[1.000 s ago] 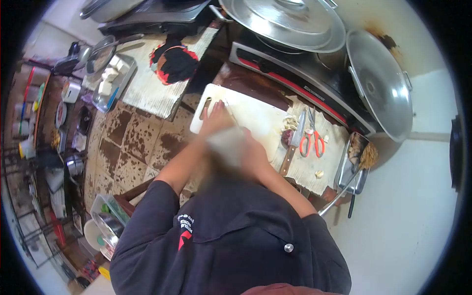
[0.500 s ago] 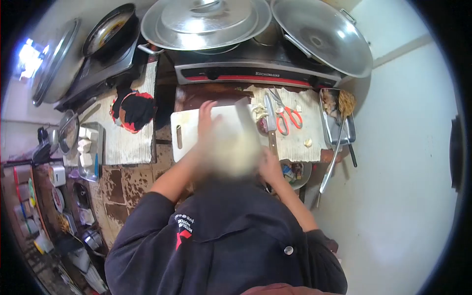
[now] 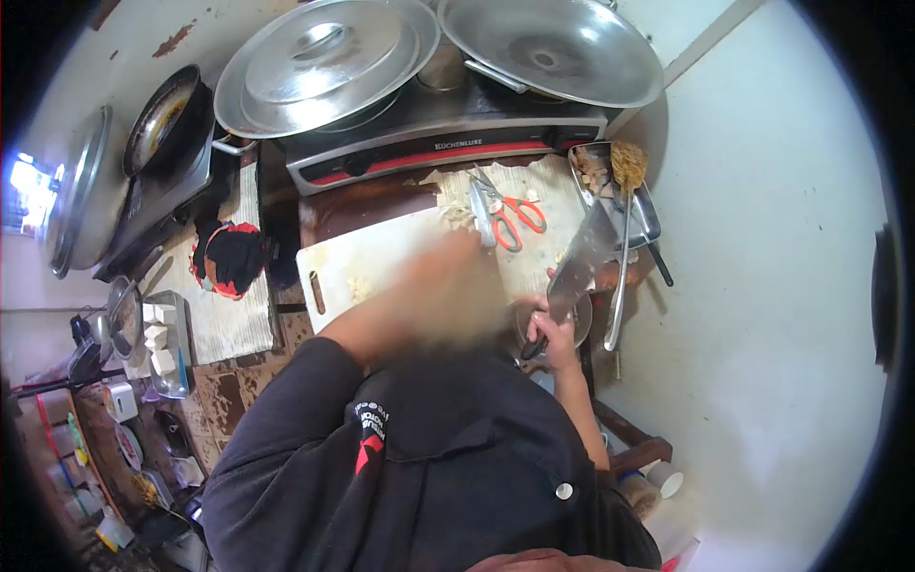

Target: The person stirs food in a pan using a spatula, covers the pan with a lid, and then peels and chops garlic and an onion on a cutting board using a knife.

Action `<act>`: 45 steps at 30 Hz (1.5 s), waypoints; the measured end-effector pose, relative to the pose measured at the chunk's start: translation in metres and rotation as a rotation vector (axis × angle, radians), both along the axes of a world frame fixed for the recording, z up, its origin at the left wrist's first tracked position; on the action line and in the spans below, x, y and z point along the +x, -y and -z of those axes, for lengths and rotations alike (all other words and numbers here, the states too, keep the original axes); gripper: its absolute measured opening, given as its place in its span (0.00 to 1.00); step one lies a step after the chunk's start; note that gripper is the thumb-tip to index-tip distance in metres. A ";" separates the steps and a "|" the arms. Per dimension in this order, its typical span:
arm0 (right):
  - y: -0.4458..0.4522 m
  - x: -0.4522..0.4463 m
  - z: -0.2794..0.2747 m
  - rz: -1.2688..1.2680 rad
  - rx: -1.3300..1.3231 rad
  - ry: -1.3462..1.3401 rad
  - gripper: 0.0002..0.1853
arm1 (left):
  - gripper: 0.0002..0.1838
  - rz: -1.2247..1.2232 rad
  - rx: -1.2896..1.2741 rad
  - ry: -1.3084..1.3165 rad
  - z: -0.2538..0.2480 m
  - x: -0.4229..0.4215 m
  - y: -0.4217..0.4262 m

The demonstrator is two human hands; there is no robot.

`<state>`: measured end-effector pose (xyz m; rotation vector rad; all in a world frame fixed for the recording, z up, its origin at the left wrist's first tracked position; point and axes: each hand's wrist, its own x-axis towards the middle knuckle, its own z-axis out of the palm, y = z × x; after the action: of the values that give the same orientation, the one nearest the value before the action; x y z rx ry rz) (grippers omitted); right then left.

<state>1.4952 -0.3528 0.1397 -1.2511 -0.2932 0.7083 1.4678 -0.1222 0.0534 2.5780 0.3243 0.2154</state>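
My right hand (image 3: 553,334) is closed around the dark handle of a cleaver (image 3: 581,257); its broad blade points up and away, right of the cutting board. My left hand (image 3: 459,250) reaches across the white cutting board (image 3: 372,250) to its right side, near some pale peelings (image 3: 457,212) and a kitchen knife (image 3: 481,214). Blur covers its fingers, so their grip is unclear, and the knife's handle is hidden. Small chopped pale pieces (image 3: 359,288) lie on the board's left part. Red-handled scissors (image 3: 519,221) rest beside the knife.
A gas stove (image 3: 448,148) carries a lidded pan (image 3: 324,71) and a wide wok (image 3: 553,52). At right, a metal tray (image 3: 648,214) holds brown food and a long-handled strainer (image 3: 626,191). White blocks sit in a tray (image 3: 176,381) at left, near a black-and-red cloth (image 3: 229,259).
My right hand has moved right and lifted the cleaver off the board. My left hand has crossed from the board's left side to its right. The view has shifted and tilted.
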 end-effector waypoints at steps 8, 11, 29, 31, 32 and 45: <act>-0.007 0.063 -0.004 -0.167 -0.095 0.102 0.36 | 0.22 -0.107 -0.309 0.065 -0.008 -0.004 -0.001; -0.010 0.081 -0.003 -0.259 -0.171 0.144 0.35 | 0.21 -0.139 -0.760 0.185 -0.009 -0.001 -0.004; -0.049 0.073 -0.067 -0.481 -0.509 1.032 0.59 | 0.16 -0.247 -0.634 0.503 -0.053 0.029 0.059; -0.047 0.073 -0.067 -0.487 -0.508 1.013 0.61 | 0.18 -0.312 -0.671 0.495 -0.052 0.033 0.064; -0.046 0.074 -0.068 -0.494 -0.515 1.000 0.62 | 0.18 -0.376 -0.838 0.477 -0.052 0.038 0.066; -0.053 0.073 -0.059 -0.335 -0.455 1.017 0.63 | 0.19 -0.177 -1.135 0.487 -0.097 0.034 0.073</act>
<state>1.5687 -0.2997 0.1990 -1.9656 -1.2479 0.3628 1.5022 -0.1949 0.1504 1.3280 0.3477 0.5262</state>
